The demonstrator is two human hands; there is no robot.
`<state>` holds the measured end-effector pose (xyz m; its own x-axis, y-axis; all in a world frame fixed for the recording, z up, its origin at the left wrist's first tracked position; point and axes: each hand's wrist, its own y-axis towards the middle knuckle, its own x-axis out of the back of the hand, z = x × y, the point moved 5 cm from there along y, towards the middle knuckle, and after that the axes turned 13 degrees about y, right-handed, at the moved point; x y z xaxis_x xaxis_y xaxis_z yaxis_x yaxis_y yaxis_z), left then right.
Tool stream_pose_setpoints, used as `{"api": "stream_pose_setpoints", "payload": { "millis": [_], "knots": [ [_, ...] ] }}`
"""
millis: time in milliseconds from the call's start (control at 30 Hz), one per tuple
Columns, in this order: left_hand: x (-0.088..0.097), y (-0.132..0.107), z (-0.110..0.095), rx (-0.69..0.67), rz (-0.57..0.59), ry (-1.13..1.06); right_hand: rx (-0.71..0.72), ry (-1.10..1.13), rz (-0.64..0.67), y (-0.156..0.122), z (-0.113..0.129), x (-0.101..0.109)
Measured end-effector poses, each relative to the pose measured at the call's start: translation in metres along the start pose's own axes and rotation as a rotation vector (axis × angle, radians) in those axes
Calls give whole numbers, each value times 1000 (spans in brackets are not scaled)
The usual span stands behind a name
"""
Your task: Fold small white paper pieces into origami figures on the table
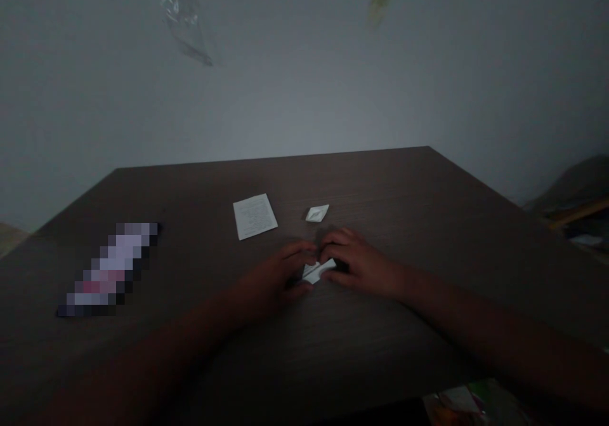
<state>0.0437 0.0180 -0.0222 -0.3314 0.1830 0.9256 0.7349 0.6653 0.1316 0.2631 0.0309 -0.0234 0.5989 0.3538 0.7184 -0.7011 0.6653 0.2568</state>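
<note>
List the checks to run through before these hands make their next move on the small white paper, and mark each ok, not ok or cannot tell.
1. Both hands on the work: the left hand and the right hand both touch the small white paper. Ok.
2. Support: the paper rests on the table. Ok.
3. Edges lined up: fingers cover most of the paper. Cannot tell.
4. Space around it: the folded piece and the flat square sheet lie apart from the hands. Ok.
5. Light: the scene is dim and creases are hard to read. Not ok.
</note>
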Motion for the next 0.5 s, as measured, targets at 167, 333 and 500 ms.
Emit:
{"api": "stream_pose_setpoints", "payload": {
  "millis": [167,333,500],
  "knots": [
    [-2,2,3,-31,44,-37,-33,44,-24,3,-4,-2],
    [0,10,0,15,9,-47,-74,32,-34,6,-6,-4],
    [2,14,-5,41,-35,-51,-95,18,-37,7,-6,-7]
  ]
}}
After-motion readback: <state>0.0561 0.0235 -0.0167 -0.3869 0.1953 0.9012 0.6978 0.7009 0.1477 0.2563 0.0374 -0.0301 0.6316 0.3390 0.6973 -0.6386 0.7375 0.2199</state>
